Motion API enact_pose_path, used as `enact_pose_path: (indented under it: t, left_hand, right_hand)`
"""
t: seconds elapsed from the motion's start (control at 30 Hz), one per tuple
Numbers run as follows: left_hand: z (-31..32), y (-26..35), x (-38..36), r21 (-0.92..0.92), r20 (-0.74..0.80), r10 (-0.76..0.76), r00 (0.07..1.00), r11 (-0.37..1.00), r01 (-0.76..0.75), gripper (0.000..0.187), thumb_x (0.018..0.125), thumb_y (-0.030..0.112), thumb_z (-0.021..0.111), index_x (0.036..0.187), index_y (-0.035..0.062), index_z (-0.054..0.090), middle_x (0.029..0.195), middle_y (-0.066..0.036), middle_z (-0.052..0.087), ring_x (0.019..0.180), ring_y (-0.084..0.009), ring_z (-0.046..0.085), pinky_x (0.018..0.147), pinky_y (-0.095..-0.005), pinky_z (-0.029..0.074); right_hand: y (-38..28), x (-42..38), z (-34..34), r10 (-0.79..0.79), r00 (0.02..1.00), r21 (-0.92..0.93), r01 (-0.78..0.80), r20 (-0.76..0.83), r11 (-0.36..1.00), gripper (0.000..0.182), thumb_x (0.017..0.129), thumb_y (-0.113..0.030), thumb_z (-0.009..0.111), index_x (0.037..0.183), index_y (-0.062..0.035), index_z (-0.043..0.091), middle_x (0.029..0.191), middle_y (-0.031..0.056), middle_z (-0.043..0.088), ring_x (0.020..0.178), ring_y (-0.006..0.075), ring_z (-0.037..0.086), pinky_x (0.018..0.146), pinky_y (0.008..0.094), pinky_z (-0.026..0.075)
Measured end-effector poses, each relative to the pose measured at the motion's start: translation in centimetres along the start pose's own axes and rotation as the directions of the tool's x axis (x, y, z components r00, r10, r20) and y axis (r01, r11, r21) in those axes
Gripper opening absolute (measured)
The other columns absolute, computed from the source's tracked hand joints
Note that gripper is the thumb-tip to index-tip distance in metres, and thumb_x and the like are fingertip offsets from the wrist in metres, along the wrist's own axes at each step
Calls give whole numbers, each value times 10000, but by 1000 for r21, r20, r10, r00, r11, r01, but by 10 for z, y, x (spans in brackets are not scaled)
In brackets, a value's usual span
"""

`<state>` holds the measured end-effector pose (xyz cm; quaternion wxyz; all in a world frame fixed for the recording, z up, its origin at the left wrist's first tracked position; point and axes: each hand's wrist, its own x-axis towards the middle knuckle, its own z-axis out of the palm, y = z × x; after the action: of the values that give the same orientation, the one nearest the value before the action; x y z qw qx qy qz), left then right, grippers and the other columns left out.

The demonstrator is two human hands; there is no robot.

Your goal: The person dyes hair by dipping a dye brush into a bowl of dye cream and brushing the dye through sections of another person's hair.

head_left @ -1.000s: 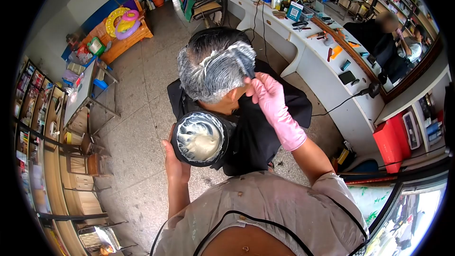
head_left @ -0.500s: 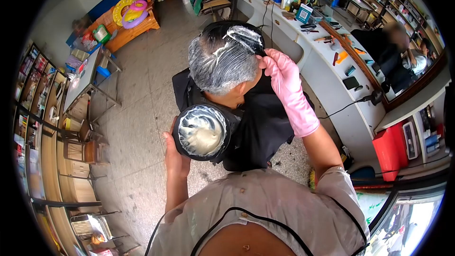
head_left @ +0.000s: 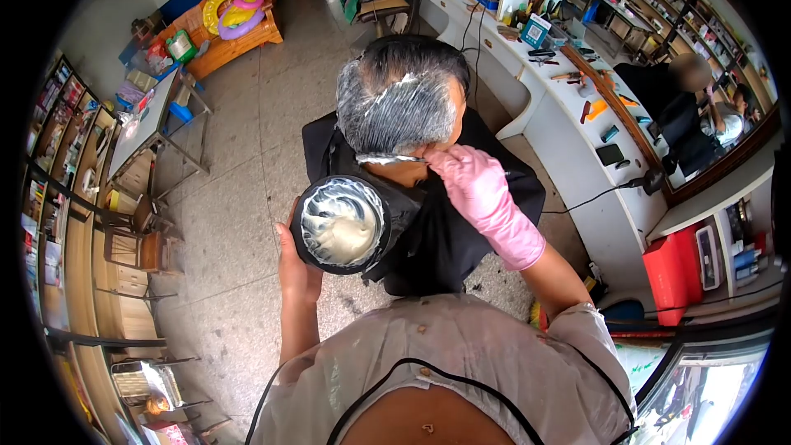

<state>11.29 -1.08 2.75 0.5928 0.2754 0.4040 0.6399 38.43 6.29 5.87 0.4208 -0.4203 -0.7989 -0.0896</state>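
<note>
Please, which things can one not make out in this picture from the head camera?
In the head view:
- Applicator: handle hidden by the gloved right hand.
- Left hand: most fingers hidden by the bowl.
- Shelved goods at picture left: labels too small and blurred.

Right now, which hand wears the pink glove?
The right hand, beside the other person's head; the left hand, holding the black bowl, shows none.

I've got the left hand (head_left: 300, 270) cupped, thumb (head_left: 285, 241) raised, and the right hand (head_left: 468, 181) curled in farther out, forearm (head_left: 555, 272) slanting.
</note>
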Motion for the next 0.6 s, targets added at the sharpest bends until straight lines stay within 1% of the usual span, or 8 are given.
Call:
enact_pose_path:
  t: [0.07, 0.13, 0.23, 0.27, 0.4, 0.47, 0.53, 0.6]
  left_hand:
    - [0, 3, -1, 22, -28, -9, 1000, 1000, 9, 681, 940, 570, 259, 1311, 22, 422, 1309, -131, 489, 1206, -264, 468, 1024, -408, 367]
    - [-2, 3, -1, 21, -30, -12, 999, 1000, 13, 682, 939, 572, 262, 1310, 23, 422, 1308, -134, 488, 1206, -265, 468, 1023, -408, 369]
    - [-6, 4, -1, 29, 11, -39, 999, 999, 39, 687, 936, 573, 251, 1366, 46, 342, 1361, -127, 427, 1255, -266, 411, 1049, -404, 331]
    - [-8, 5, -1, 40, 54, -63, 997, 997, 61, 702, 934, 573, 237, 1421, 68, 261, 1414, -116, 365, 1304, -265, 354, 1077, -400, 292]
    - [-4, 6, -1, 46, 57, -58, 997, 997, 55, 703, 933, 575, 237, 1422, 71, 261, 1417, -118, 360, 1306, -268, 350, 1077, -401, 291]
    - [0, 5, -3, 28, -37, -22, 999, 999, 23, 683, 941, 571, 259, 1302, 17, 431, 1305, -141, 489, 1205, -268, 467, 1020, -407, 372]
    - [-2, 5, -2, 25, -34, -20, 999, 999, 21, 683, 941, 570, 258, 1303, 17, 431, 1306, -140, 489, 1205, -268, 467, 1020, -406, 372]
    - [-2, 4, -2, 22, -30, -19, 999, 1000, 19, 683, 941, 569, 258, 1303, 16, 430, 1307, -140, 488, 1205, -267, 467, 1020, -405, 372]
  right_hand:
    - [21, -8, 5, -18, 989, 288, 59, -144, 956, 141, 813, 5, 613, 951, 4, 637, 836, 100, 654, 739, 193, 630, 675, 280, 532]
    - [37, -10, 16, 330, 923, 825, -26, -197, 565, 170, 843, -16, 585, 1006, -47, 624, 860, 49, 651, 702, 163, 603, 628, 239, 486]
    - [52, -1, 7, 668, 744, 822, -377, -7, 428, 200, 928, -85, 529, 1085, 38, 552, 830, 8, 619, 617, 33, 471, 579, 167, 414]
    - [55, 2, 7, 689, 722, 838, -408, 54, 362, 200, 937, -90, 511, 1092, 30, 549, 800, 0, 610, 578, 25, 442, 544, 159, 389]
    - [40, 1, 13, 681, 689, 799, -543, 248, 258, 182, 938, -94, 508, 1082, 6, 553, 710, -26, 589, 542, 20, 429, 507, 153, 366]
    - [26, 1, 13, 639, 725, 804, -528, 257, 275, 180, 928, -86, 525, 1077, 11, 552, 749, -2, 608, 563, 27, 452, 515, 157, 378]
    - [30, -16, 37, 570, 781, 944, -329, 257, 25, 186, 904, -63, 559, 1062, 33, 549, 891, 69, 650, 644, 95, 548, 573, 187, 447]
    - [21, -18, 33, 532, 743, 902, -234, 407, -363, 175, 882, -58, 589, 1036, 25, 579, 878, 82, 657, 671, 139, 597, 602, 229, 486]
